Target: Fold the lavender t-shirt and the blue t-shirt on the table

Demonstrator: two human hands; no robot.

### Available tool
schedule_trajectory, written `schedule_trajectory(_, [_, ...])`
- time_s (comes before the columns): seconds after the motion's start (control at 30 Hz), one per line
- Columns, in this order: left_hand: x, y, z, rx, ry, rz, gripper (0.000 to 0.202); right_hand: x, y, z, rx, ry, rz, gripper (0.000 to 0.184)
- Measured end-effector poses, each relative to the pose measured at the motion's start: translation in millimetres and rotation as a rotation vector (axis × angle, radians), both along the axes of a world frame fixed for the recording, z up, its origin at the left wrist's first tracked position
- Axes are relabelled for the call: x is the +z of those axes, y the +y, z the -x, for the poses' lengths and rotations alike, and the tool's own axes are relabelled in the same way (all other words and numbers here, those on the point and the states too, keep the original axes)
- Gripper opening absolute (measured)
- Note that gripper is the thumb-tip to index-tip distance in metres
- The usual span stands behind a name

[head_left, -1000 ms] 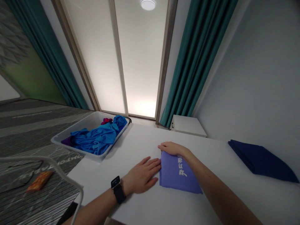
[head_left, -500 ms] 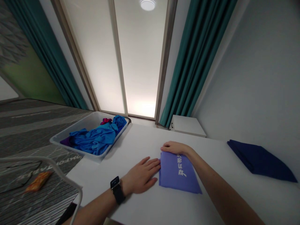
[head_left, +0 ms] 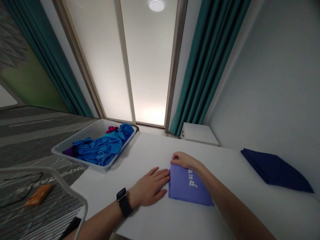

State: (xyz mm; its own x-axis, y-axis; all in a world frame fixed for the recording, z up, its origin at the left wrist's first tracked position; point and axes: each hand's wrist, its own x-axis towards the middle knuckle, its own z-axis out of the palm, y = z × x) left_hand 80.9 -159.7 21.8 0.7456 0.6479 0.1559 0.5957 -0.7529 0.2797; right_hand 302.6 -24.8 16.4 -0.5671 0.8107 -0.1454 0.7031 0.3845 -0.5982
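A folded purple cloth garment (head_left: 186, 191) with white lettering lies on the white table (head_left: 150, 220). My right hand (head_left: 183, 160) pinches its far left corner between thumb and fingers, and the forearm covers its right side. Flat on the table rests my left hand (head_left: 152, 186), fingers stretched out, with the fingertips at the garment's left edge. A black watch is on the left wrist. To the right, near the wall, lies a folded navy cloth (head_left: 276, 171).
At the table's far left stands a translucent plastic bin (head_left: 58, 148) holding crumpled blue clothes (head_left: 100, 148). A white cabinet (head_left: 198, 133) stands past the far edge. A pale curved tube (head_left: 67, 188) crosses the lower left. An orange packet (head_left: 40, 195) lies on the dark patterned surface there.
My right hand has gone from lying over the garment's top edge to pinching its corner, covering more of the lettering. My left hand stays flat in place.
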Motion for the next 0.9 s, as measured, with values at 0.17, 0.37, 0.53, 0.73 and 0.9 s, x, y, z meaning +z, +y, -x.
schedule_trajectory(0.17, [1.6, 4.1, 0.3, 0.008, -0.098, 0.071, 0.044, 4.3, -5.5, -2.6, -0.002, 0.024, -0.041, 0.018])
schedule_trajectory(0.37, [11.6, 57.0, -13.2, 0.317, -0.362, 0.326, 0.038, 14.9, -13.7, -11.2, -0.054, 0.021, -0.161, 0.023])
schedule_trajectory(0.53, [13.0, 101.4, -33.4, 0.252, -0.256, 0.482, 0.032, 13.6, -18.4, -21.5, -0.08, 0.004, -0.23, 0.02])
schedule_trajectory(0.73, [8.8, 120.4, -40.5, 0.154, -0.199, 0.619, 0.037, 16.0, -17.5, -33.3, -0.1, 0.054, -0.164, 0.023])
schedule_trajectory(0.9, [13.0, 122.8, -40.2, 0.111, -0.14, 0.604, 0.033, 17.5, -19.3, -35.8, -0.09, 0.04, -0.141, 0.021])
